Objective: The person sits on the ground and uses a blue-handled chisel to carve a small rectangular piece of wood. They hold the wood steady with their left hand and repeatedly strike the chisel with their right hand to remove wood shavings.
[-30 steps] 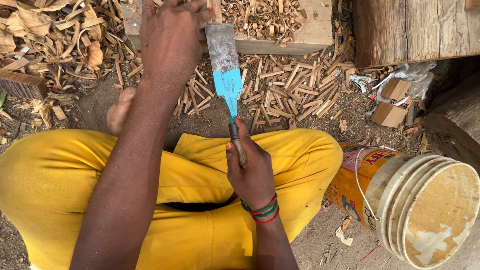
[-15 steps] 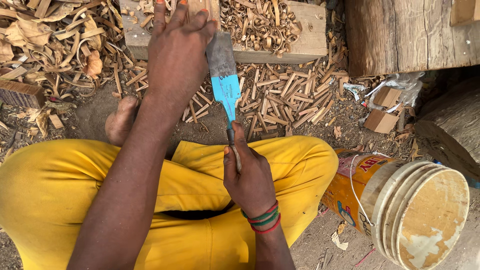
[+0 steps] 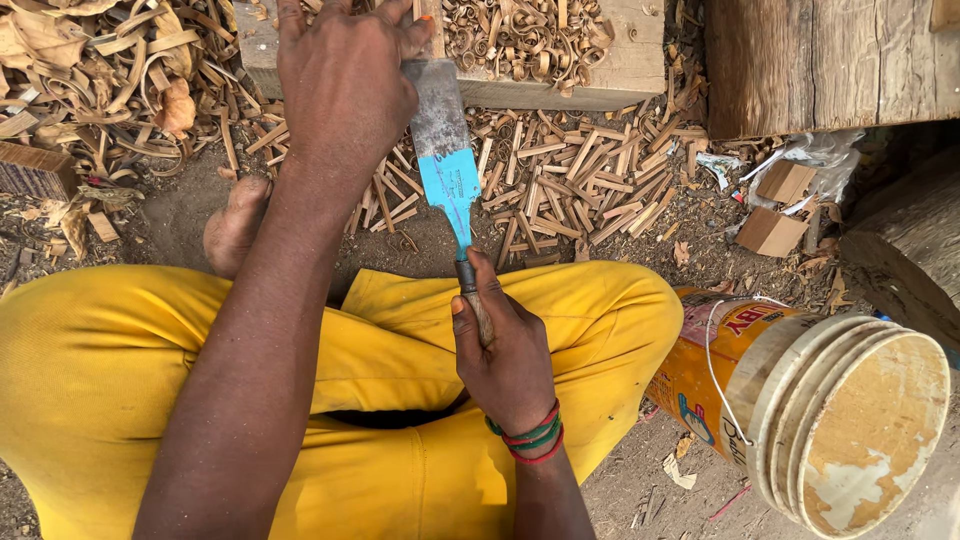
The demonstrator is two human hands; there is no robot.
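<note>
My left hand (image 3: 343, 90) reaches up to the wooden block (image 3: 620, 75) at the top and pinches a thin upright wooden strip (image 3: 431, 18) between thumb and fingers. A broad flat blade (image 3: 443, 140), grey at the top and blue lower down, lies against that hand and points at the strip. My right hand (image 3: 507, 352), with coloured bangles on the wrist, grips the blade's wooden handle (image 3: 474, 300) above my yellow-trousered lap.
Curled shavings and short cut wooden sticks (image 3: 570, 170) cover the ground and block. A bare foot (image 3: 232, 225) shows at the left. An orange bucket stacked with pale pails (image 3: 820, 400) lies at the right, with a heavy timber beam (image 3: 820, 60) and cardboard scraps (image 3: 770, 230) behind.
Both hands and the blade stay almost where they were. The view has shifted slightly, so the bucket sits a little differently in frame.
</note>
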